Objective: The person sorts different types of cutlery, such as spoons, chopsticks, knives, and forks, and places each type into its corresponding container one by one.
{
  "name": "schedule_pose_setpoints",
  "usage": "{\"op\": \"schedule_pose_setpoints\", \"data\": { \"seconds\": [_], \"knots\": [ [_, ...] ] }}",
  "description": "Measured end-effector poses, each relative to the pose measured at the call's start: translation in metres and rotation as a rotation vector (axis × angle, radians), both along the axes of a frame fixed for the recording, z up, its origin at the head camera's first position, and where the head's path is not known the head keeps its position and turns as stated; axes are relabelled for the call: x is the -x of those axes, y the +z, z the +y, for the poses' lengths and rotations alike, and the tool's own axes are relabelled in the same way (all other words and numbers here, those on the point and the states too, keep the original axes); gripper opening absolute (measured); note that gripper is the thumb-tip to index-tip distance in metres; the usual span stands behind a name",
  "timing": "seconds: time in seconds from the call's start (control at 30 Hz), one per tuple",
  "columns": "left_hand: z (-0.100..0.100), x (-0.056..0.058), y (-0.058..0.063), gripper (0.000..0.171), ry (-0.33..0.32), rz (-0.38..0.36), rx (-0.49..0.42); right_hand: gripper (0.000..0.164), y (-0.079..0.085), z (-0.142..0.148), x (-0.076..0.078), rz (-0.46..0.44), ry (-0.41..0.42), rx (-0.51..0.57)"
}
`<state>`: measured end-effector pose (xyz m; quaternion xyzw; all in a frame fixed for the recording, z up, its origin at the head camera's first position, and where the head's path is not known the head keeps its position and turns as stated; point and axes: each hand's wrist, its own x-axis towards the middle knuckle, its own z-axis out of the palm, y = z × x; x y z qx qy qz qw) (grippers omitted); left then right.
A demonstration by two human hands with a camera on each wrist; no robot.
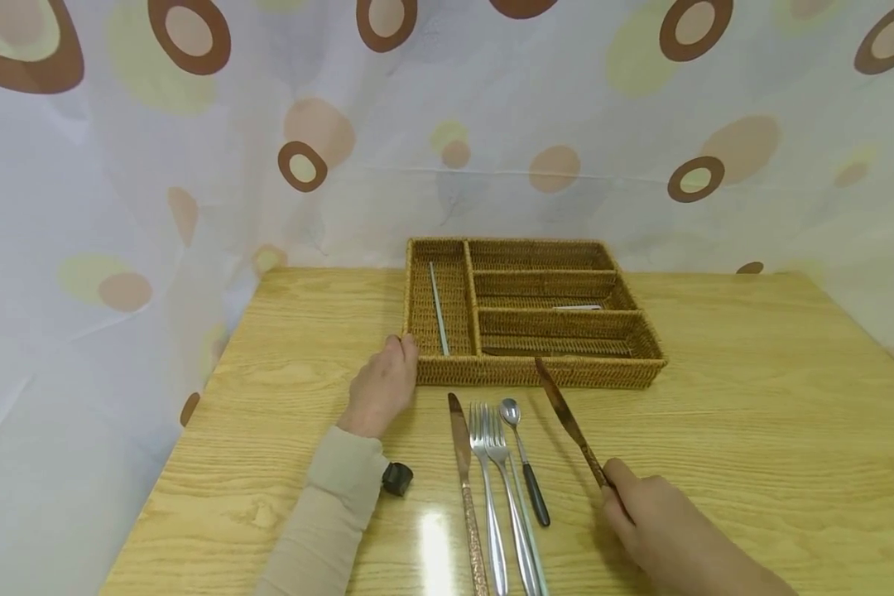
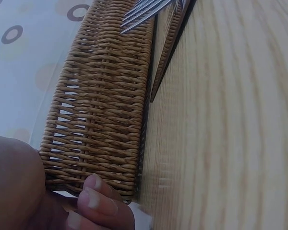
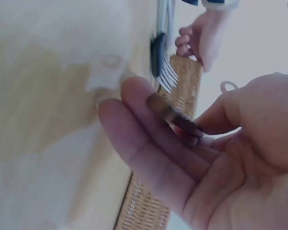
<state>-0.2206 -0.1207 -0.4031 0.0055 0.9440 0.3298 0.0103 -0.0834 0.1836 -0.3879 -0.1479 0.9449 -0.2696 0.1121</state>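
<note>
A brown wicker cutlery tray (image 1: 536,372) stands at the table's back. My left hand (image 1: 383,385) grips its front left corner, with the thumb and fingertips on either side in the left wrist view. Over the table at the right, my right hand (image 1: 659,521) pinches the handle of a copper-coloured table knife (image 1: 566,418), whose blade tip appears close to the tray's front rim. Between the hands lie another copper-coloured knife (image 1: 460,443), two silver forks (image 1: 492,505), a thin pale stick (image 1: 529,517) and a small black-handled spoon (image 1: 535,492).
A thin pale stick (image 1: 439,310) lies in the tray's left compartment. A whitish piece (image 1: 577,308) shows in the middle right compartment, and a dark, slim item (image 1: 521,353) in the front one. A patterned curtain (image 1: 447,149) hangs behind the wooden table (image 1: 268,397).
</note>
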Motion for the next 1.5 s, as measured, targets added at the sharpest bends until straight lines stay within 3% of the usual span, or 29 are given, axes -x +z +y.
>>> {"op": "schedule_pose_setpoints", "data": {
  "seconds": [0.1, 0.23, 0.33, 0.43, 0.5, 0.73, 0.93, 1.13, 1.27, 1.5],
  "knots": [
    [-0.001, 0.000, -0.001, 0.049, 0.003, 0.001, 0.002, 0.010, 0.008, 0.005, 0.004, 0.038, 0.049, 0.064],
    [-0.001, 0.000, -0.002, 0.049, 0.008, 0.002, 0.002, 0.007, 0.020, 0.009, 0.013, 0.183, 0.105, 0.119],
    [-0.001, 0.000, -0.002, 0.049, 0.008, 0.002, 0.003, 0.004, 0.029, 0.013, 0.023, 0.324, 0.130, 0.110],
    [-0.001, 0.001, -0.002, 0.049, 0.007, -0.001, 0.003, 0.008, 0.039, 0.017, 0.034, 0.404, 0.163, 0.074],
    [0.000, 0.001, -0.002, 0.049, 0.006, 0.000, 0.003, 0.011, 0.045, 0.020, 0.043, 0.423, 0.189, 0.035],
    [-0.001, 0.000, -0.002, 0.049, 0.003, 0.003, -0.004, 0.017, 0.056, 0.025, 0.074, 0.353, 0.207, -0.071],
    [-0.001, 0.000, -0.002, 0.047, -0.006, 0.016, -0.022, 0.018, 0.056, 0.029, 0.100, 0.504, 0.241, -0.150],
    [-0.001, 0.000, -0.002, 0.048, -0.001, 0.005, -0.015, 0.008, 0.050, 0.033, 0.122, 0.626, 0.317, -0.083],
    [-0.001, 0.000, -0.001, 0.050, -0.003, -0.006, -0.017, 0.009, 0.045, 0.034, 0.134, 0.588, 0.310, -0.068],
    [-0.001, 0.000, 0.000, 0.048, 0.003, -0.008, -0.013, 0.012, 0.042, 0.038, 0.152, 0.341, 0.251, -0.061]
  ]
}}
